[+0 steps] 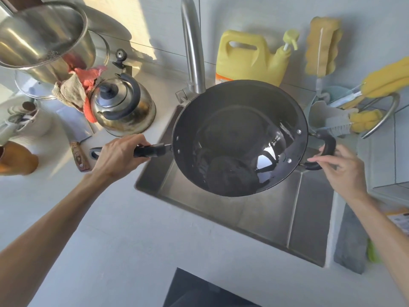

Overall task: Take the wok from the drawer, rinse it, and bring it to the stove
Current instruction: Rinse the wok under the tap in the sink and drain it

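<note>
A black wok [239, 138] hangs over the steel sink [276, 220], below the tall faucet [193, 47]; I see no water running. Its inside is glossy and looks wet. My left hand [119, 155] is shut on the wok's long black handle [152, 150] at the left. My right hand [340, 171] is at the small loop handle [327, 149] on the right rim, fingers spread and touching it loosely. A dark stove edge [199, 289] shows at the bottom.
A steel kettle [122, 107] and cloths [75, 89] stand left of the sink, with a big steel pot [42, 41] behind. A cleaver [77, 138] lies on the counter. A yellow detergent jug [247, 56], sponges and brushes [358, 116] crowd the right back.
</note>
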The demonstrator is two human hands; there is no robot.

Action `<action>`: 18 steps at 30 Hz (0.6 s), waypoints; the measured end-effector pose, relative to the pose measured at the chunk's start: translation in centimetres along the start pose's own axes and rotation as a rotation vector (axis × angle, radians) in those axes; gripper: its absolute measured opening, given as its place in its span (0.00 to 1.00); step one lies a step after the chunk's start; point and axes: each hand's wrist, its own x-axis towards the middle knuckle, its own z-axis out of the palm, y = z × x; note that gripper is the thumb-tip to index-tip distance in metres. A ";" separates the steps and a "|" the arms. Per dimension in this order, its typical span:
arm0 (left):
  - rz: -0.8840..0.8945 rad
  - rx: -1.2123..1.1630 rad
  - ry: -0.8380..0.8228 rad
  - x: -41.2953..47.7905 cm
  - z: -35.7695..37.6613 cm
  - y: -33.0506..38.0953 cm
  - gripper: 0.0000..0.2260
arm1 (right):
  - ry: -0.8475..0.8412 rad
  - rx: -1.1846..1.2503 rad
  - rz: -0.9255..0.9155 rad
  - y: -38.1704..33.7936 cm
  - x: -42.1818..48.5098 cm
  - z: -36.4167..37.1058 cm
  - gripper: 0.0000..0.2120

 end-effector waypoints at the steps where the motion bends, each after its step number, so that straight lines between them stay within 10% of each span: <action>1: -0.010 -0.001 -0.008 0.2 0.3 0.2 0.15 | 0.010 -0.007 -0.015 0.1 -0.1 -0.1 0.07; 18: 0.123 0.122 0.134 3.0 2.0 2.6 0.14 | 0.306 -0.030 -0.092 1.3 -2.6 -2.2 0.11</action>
